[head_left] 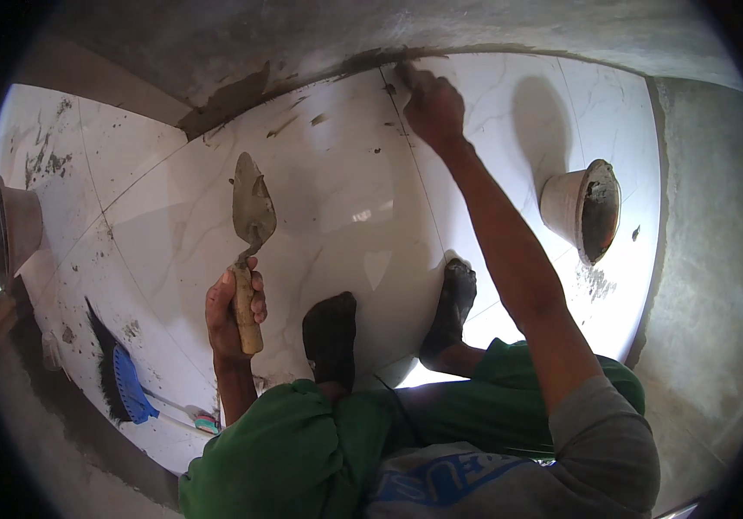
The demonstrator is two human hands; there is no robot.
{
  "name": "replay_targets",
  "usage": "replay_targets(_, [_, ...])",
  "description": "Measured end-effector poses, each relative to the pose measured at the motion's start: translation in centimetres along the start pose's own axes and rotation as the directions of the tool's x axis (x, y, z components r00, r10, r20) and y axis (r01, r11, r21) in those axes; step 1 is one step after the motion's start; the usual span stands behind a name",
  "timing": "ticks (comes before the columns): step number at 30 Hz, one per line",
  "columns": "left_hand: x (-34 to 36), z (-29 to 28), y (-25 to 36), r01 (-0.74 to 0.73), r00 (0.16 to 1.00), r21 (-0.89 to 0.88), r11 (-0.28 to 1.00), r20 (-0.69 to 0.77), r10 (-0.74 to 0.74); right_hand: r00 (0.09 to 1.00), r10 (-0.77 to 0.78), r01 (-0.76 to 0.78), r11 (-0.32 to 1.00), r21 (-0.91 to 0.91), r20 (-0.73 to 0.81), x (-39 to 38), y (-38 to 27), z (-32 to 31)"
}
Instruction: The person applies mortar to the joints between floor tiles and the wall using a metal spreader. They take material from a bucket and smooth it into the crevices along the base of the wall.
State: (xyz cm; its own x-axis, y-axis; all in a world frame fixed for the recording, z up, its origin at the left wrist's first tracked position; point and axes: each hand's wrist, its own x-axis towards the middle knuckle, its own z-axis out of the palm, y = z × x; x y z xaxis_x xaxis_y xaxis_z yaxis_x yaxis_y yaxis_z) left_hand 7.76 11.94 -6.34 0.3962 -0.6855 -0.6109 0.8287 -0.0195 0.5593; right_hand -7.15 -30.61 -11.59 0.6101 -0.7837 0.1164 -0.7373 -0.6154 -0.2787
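My left hand (231, 307) is wrapped round the wooden handle of a pointing trowel (254, 208). Its blade points away from me above the white tiled floor (319, 259), with grey mortar on it. Farther off, my right hand (434, 108) reaches to the joint where the floor meets the grey wall (440, 22). Its fingers are curled, and something dark at their tips touches or nearly touches the joint; whether that is a small object or a fingertip is unclear. Wet mortar (363, 62) lines this joint.
A mortar-crusted bucket (568, 210) stands on the right near a side wall (717, 216). Another bucket (21, 227) is at the far left. A blue brush head with dark bristles (131, 389) lies at lower left. Mortar crumbs (280, 127) dot the tiles. My feet (330, 333) are close to the trowel.
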Motion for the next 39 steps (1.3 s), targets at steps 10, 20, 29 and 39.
replay_targets(10, [-0.1, -0.9, 0.1, -0.048, 0.998, 0.02, 0.999, -0.049, 0.049, 0.946, 0.322, -0.301, 0.919, 0.256, -0.042, -10.0, -5.5, -1.1])
replay_targets(20, [-0.3, -1.4, 0.8, -0.143, 0.982, 0.063, 0.988, -0.115, 0.149, 0.889, 0.354, -0.43, 0.421, 0.799, 0.292, -7.7, -17.3, 6.1])
replay_targets(29, [0.9, -0.4, -0.7, -0.301, 0.936, 0.211, 0.93, -0.122, 0.331, 0.659, 0.153, -0.597, -0.489, 0.636, 0.736, -14.5, -21.8, -1.5])
replay_targets(39, [-0.5, 0.4, -3.3, -0.109, 0.982, 0.511, 0.853, -0.077, 0.171, 0.62, 0.148, -0.463, -0.723, 0.512, 0.77, -11.0, -26.0, 0.7])
